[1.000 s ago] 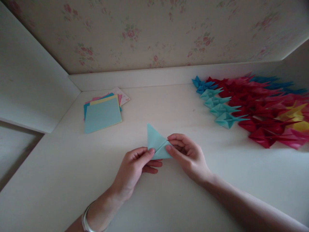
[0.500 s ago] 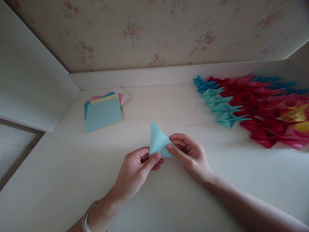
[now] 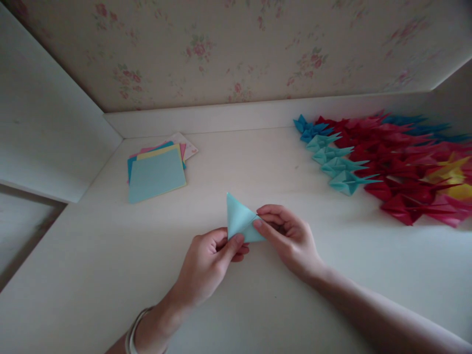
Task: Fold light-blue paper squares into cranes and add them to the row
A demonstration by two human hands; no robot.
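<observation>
Between my hands is a light turquoise piece of origami paper (image 3: 239,216), folded into a triangular shape with one point standing up at the upper left. My left hand (image 3: 214,258) pinches its lower left part, thumb on top and fingers curled beneath. At the right corner, my right hand (image 3: 287,238) pinches the paper between thumb and fingers. A crease runs from near the right thumb toward the lower left. The underside of the paper is hidden.
A stack of coloured paper sheets (image 3: 158,174), light blue on top, lies at the back left. Rows of folded paper cranes stand at the right, turquoise ones (image 3: 346,182) in front of red ones (image 3: 401,209). A wall (image 3: 236,54) and side panel (image 3: 47,108) bound the white table (image 3: 92,275).
The paper's upper point has come down and bends toward me, so the flap looks shorter. Both hands keep their hold in nearly the same place.
</observation>
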